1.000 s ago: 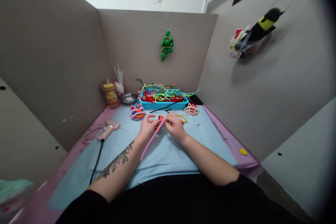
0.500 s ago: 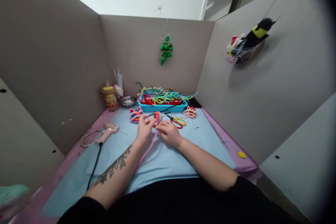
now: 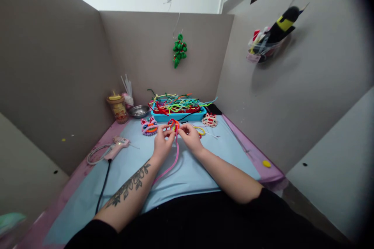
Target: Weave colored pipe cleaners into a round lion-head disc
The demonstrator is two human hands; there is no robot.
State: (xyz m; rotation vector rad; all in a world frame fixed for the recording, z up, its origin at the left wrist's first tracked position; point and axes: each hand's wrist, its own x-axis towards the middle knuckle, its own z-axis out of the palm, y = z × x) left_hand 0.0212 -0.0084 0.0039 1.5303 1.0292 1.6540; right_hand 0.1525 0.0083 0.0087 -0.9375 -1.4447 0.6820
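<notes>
- Centrally, just in front of the rectangular blue plastic tray [image 3: 179,117]: one small, rounded, multicoloured piece of fuzzy stems [image 3: 174,124], raised off the blue-covered worktop [image 3: 210,171], probably so that fingers can reach both sides.
- One left hand [image 3: 162,139], gripping the piece's left edge between thumb and fingers, seemingly to steady it.
- One right hand [image 3: 190,136], fingertips pinched together at the opposite edge; the exact hold is too small to tell.
- One long, thin, pink fuzzy stem [image 3: 177,152], hanging from the piece away from the tray; its slack likely keeps it clear of the fingertips.
- Two fuzzy animal heads, one lilac and orange [image 3: 149,127] near the tray's front left corner, one cream and red [image 3: 210,120] near the front right, perhaps parked to leave working room.
- One pistol-shaped pink glue gun [image 3: 117,147], well left and forward of the tray, apparently within left-hand reach.
</notes>
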